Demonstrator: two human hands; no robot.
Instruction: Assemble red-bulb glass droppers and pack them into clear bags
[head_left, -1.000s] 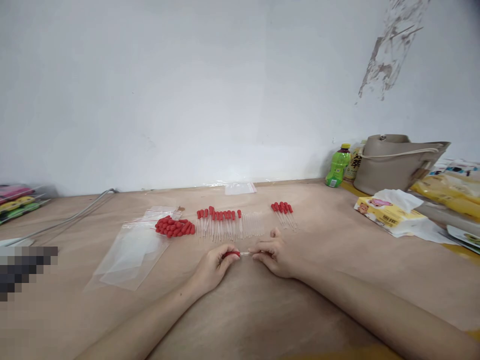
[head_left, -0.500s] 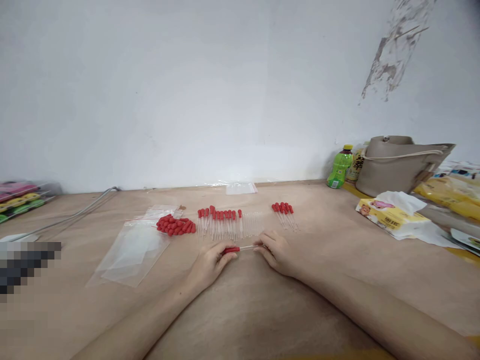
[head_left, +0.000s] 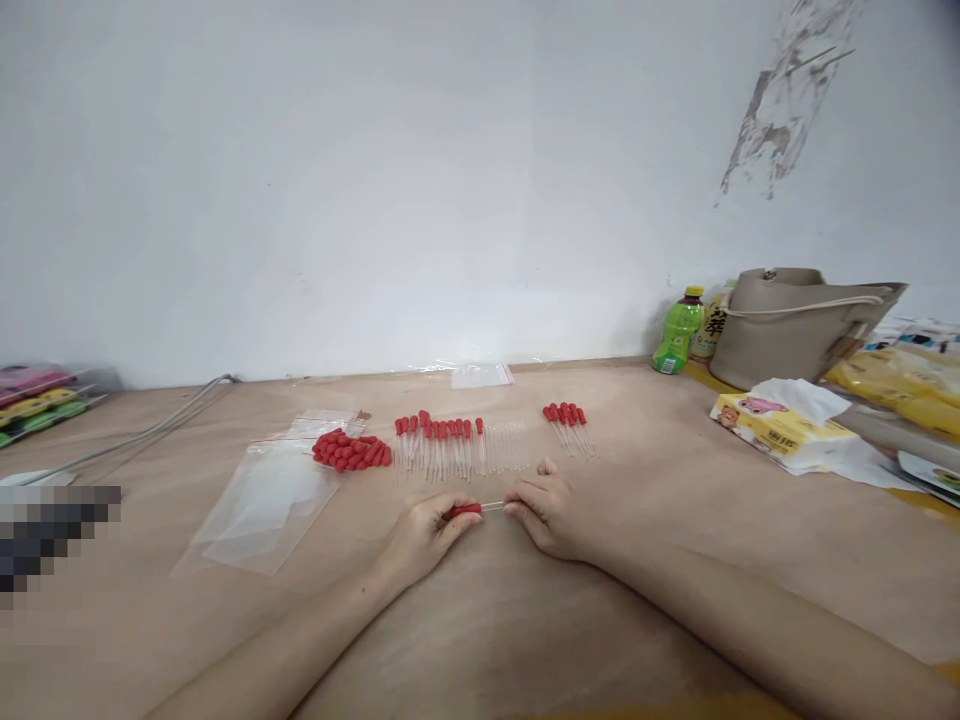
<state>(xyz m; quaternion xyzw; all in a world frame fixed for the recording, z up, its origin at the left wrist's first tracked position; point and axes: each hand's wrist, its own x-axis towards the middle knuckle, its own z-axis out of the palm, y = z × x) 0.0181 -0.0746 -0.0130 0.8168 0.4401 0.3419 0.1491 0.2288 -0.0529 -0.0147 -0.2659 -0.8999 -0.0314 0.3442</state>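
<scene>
My left hand is closed around a red rubber bulb. Out of the bulb's open end runs a thin clear dropper tube, lying nearly level. My right hand pinches the tube's other end between thumb and fingers, so its tip is hidden. Just beyond the hands lies a row of droppers with red bulbs, with bare clear tubes at its right end. A heap of loose red bulbs is to the left, and a small group of capped droppers to the right.
Clear zip bags lie flat on the brown-covered table at left, near a grey cable. On the right are a tissue box, a green bottle and a grey-beige bag. A white wall stands behind.
Both hands have come slightly nearer to me with the bulb and tube. Less of the tube shows between them, and a finger of my right hand now sticks up.
</scene>
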